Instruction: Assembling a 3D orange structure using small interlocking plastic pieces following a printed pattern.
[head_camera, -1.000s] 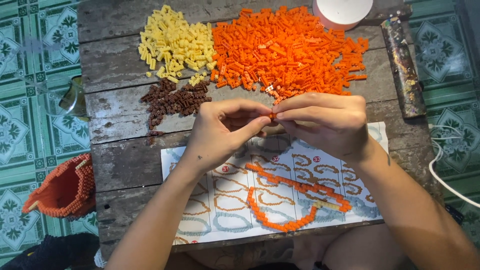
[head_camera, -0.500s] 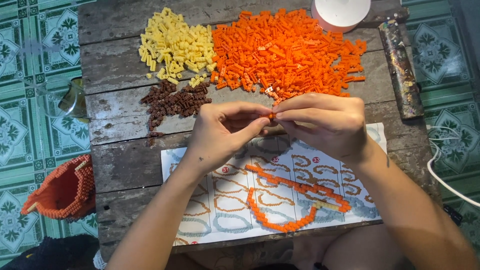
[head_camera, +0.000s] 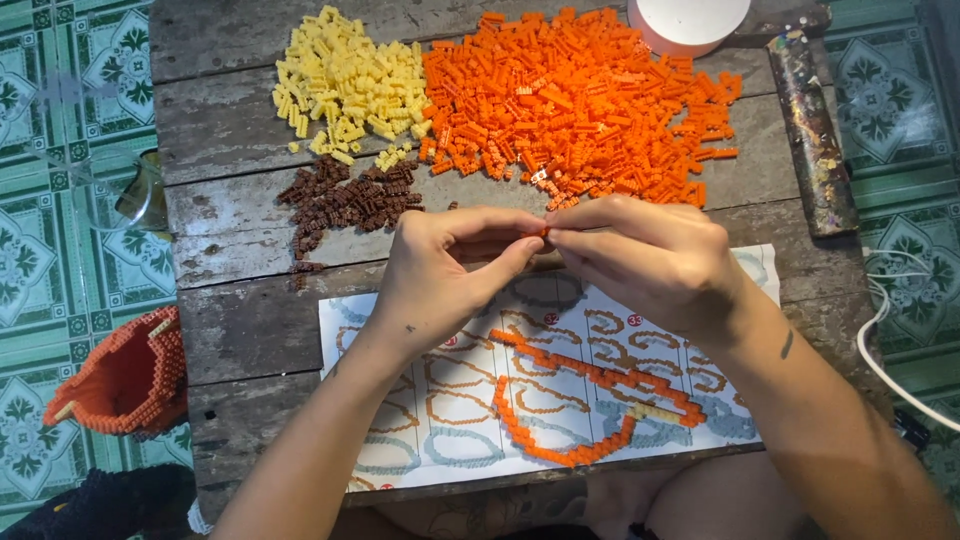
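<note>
In the head view, the left hand (head_camera: 440, 275) and right hand (head_camera: 645, 262) meet fingertip to fingertip above the wooden table (head_camera: 230, 310), both pinched shut on a tiny orange brick piece (head_camera: 543, 231) held between them, just over the top edge of the printed instruction sheet (head_camera: 400, 440). Compared with the frames a second and half a second back, almost nothing has shifted: the hands sit in the same spot with the same grip, so the pressing together of small parts looks to be mid-way, not finished. The curved orange brick chain (head_camera: 560, 440) lies flat on the sheet, untouched. Behind the hands lie the orange brick pile (head_camera: 580, 100), the yellow brick pile (head_camera: 345, 85) and the brown brick pile (head_camera: 350, 198).
</note>
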